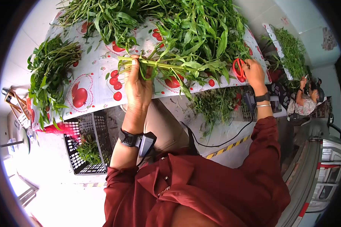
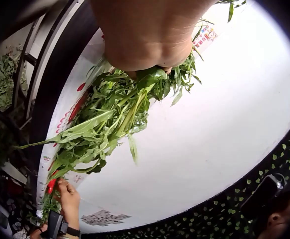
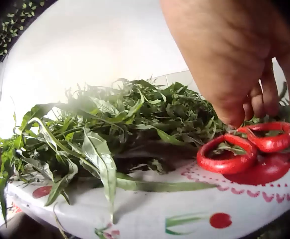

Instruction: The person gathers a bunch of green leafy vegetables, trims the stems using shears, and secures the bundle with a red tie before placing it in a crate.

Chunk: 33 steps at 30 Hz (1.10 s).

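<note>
In the head view, the left hand [image 1: 138, 85] grips a bundle of green leafy stems [image 1: 161, 65] by the cut ends, thumb across them. The bundle's leaves point right, over the table's near edge. Further right, the right hand [image 1: 255, 75] has its thumb and fingertips at the red-handled scissors [image 1: 238, 68]. The right wrist view shows the hand [image 3: 239, 64] pinching them just behind the two red loops [image 3: 227, 154], low over the patterned cloth; their blades are hidden. In the left wrist view the held leaves [image 2: 105, 124] hang below the hand [image 2: 150, 35].
Large heaps of greens [image 1: 197, 30] cover the back of the table, with another pile [image 1: 53, 72] at its left. A black crate [image 1: 87, 143] with greens stands below. Loose greens [image 1: 216, 106] lie beneath the front edge. Another person [image 1: 305, 102] works at the far right.
</note>
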Each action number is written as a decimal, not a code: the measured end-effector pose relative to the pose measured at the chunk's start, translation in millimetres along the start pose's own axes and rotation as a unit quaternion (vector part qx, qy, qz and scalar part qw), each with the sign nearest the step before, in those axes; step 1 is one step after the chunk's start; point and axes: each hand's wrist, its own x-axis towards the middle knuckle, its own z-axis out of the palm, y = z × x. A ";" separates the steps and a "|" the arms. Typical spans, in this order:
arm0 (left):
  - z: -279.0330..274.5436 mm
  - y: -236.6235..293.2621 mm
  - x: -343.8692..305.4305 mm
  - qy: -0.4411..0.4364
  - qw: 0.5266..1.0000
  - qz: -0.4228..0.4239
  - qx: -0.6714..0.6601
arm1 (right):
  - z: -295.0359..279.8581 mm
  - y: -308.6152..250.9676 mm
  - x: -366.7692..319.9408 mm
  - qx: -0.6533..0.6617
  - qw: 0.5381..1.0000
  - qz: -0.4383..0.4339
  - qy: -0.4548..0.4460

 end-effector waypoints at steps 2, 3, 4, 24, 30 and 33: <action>0.0 0.7 -0.1 -0.007 1.000 0.001 0.004 | -16.7 -21.8 10.5 0.180 0.984 -0.015 0.006; 0.3 1.0 -0.2 -0.005 1.000 0.001 0.005 | -27.3 -40.5 15.6 0.244 0.968 -0.064 0.011; 0.9 1.0 -0.1 -0.006 1.000 0.001 0.000 | -35.8 -61.3 18.6 0.308 0.945 -0.111 0.016; 0.0 -7.3 1.9 -0.046 0.999 0.014 0.006 | -111.6 -200.5 57.9 0.443 0.868 -0.165 -0.153; 4.4 -5.1 0.0 -0.060 0.998 0.014 -0.003 | -48.0 -258.5 40.4 0.323 0.850 -0.391 -0.144; 7.4 1.4 -3.4 -0.059 0.998 0.005 -0.011 | -35.6 -266.5 36.8 0.324 0.839 -0.422 -0.111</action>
